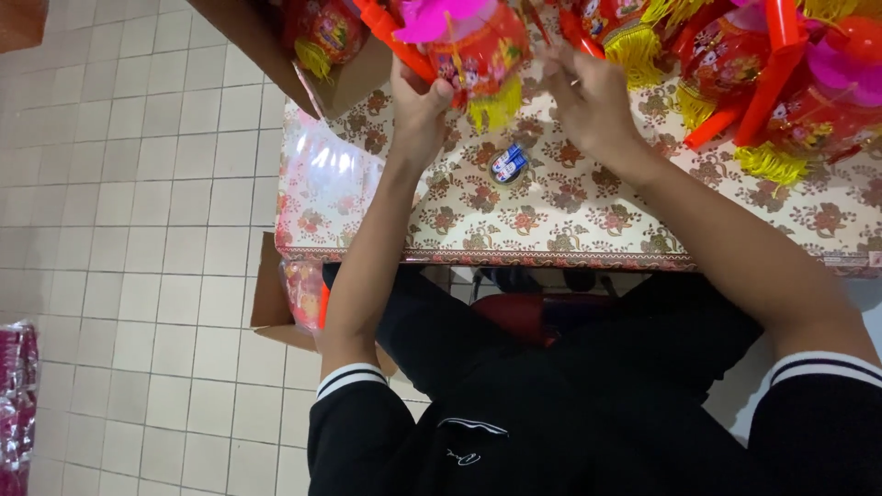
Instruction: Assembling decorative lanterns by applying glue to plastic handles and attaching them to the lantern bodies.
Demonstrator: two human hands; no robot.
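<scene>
Grip of the left hand (418,101) is clamped on the red lantern (482,50): thumb over its lower left side, fingers wrapped behind, holding it just above the worktop (570,225) at the far edge of view

Right hand (588,96) is at the lantern's right side, fingers bunched toward a thin red stick or strut near the top; whether they pinch it or only touch it I cannot tell, the fingertips are blurred and partly cut off by the frame

Lantern has a pink cap on top and a yellow tassel (496,108) hanging below, tassel nearly brushing the flowered cloth

Small blue and white tube (508,163) lies on the cloth between the two wrists, apart from both hands

More finished lanterns (781,92) crowd the worktop to the right, close to the right forearm. Cardboard box (344,78) with more of them stands at the left corner

Judgement on doing it well:
- keep the left hand firm but low on the body, so the paper shell is not crushed
- let the right hand do the fine work alone, small moves
- hold the tassel free of the fingers so it does not snag
- mind the right elbow; the neighbouring lanterns could be knocked
</scene>
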